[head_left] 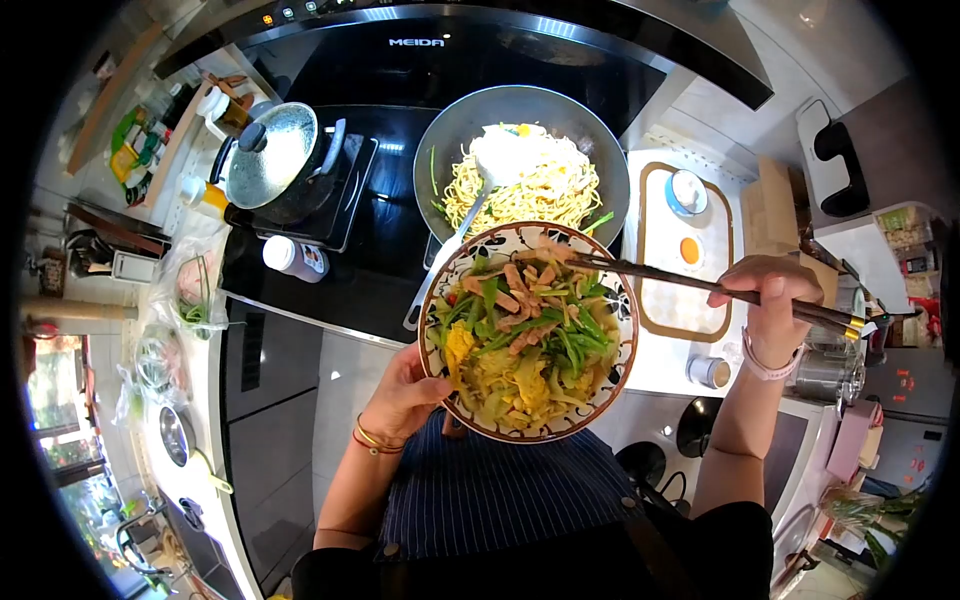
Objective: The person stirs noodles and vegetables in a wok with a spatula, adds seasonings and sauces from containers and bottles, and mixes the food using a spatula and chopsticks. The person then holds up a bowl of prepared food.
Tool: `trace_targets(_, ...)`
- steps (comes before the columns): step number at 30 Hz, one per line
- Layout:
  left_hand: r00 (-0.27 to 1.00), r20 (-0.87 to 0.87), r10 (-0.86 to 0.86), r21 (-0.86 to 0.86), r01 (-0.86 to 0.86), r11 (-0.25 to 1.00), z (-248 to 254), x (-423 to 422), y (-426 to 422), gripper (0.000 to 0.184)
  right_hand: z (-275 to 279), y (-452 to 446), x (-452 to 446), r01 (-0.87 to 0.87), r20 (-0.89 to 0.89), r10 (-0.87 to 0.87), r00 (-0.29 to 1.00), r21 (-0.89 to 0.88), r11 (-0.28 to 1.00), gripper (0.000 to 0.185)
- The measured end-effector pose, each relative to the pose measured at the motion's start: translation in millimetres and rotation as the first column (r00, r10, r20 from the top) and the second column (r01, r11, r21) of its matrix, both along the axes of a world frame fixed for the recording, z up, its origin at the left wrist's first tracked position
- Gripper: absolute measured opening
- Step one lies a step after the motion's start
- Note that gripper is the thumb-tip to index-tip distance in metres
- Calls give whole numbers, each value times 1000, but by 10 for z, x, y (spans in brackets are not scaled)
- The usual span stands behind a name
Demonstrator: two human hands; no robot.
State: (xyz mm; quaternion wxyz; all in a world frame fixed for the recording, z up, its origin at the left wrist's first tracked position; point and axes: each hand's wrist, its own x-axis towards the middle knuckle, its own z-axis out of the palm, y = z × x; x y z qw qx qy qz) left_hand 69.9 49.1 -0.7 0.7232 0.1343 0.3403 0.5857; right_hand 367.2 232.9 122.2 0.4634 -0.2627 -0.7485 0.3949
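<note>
My left hand (402, 398) grips the left rim of a patterned bowl (630, 340), thumb over the edge. Sliced meat, green pepper strips and yellow egg pieces (525, 350) fill the bowl. In my right hand (772, 300) are dark chopsticks (670, 276), their tips at the meat near the bowl's upper edge. Just beyond the bowl, a wok (435, 140) on the stove holds noodles (560, 185) with a white heap on top. A metal spatula (466, 222) rests in the wok, its handle passing beside the bowl's left side.
A lidded pot (270, 155) stands on the left burner, near a white-capped jar (296, 258). On the right, a brown-rimmed tray (655, 315) bears two small bowls. A small jar (709, 372) stands below it. Bagged vegetables (195, 285) lie far left.
</note>
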Motion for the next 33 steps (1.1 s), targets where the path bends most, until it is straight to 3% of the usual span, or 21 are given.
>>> trace_targets(5,1000,11,21,2,-21,1000,-4,1,3,53,17,64,-28,171,-90,-170,981,3,985,45)
trace_targets(8,1000,25,11,4,-11,1000,1,-17,-7,52,-18,121,-68,205,-162,-213,964,-64,977,46)
trace_targets(10,1000,17,22,8,-22,1000,30,-9,-2,52,-23,159,-102,125,-157,-132,979,-52,991,39)
trace_targets(12,999,12,33,9,-33,999,31,-7,-23,52,-11,169,-269,423,165,-430,888,78,903,38)
trace_targets(17,999,-20,39,12,-39,999,59,-4,-24,52,-1,-128,-280,230,31,-229,973,-170,958,42)
trace_targets(18,999,-19,39,10,-39,999,58,-2,-23,52,9,-130,-280,105,43,-100,994,-153,983,42)
trace_targets(23,999,-28,23,29,-22,999,86,8,-2,53,-81,-139,-382,29,94,3,996,-337,941,36)
trace_targets(26,1000,-17,-10,59,11,998,42,-8,0,53,-60,-199,-381,41,95,-12,995,-309,950,35)
trace_targets(28,1000,-8,-1,46,2,999,34,8,0,53,-68,-205,-345,82,98,-61,993,-228,970,43)
trace_targets(30,1000,2,5,32,-5,999,18,17,-5,53,-65,-146,-261,126,-42,-138,989,-222,967,41)
trace_targets(32,1000,20,7,25,-7,1000,-4,14,-14,53,-71,-51,-278,147,-70,-160,985,-167,975,40)
trace_targets(33,1000,21,6,25,-7,1000,11,21,-13,53,-54,5,-338,270,13,-270,963,-116,956,40)
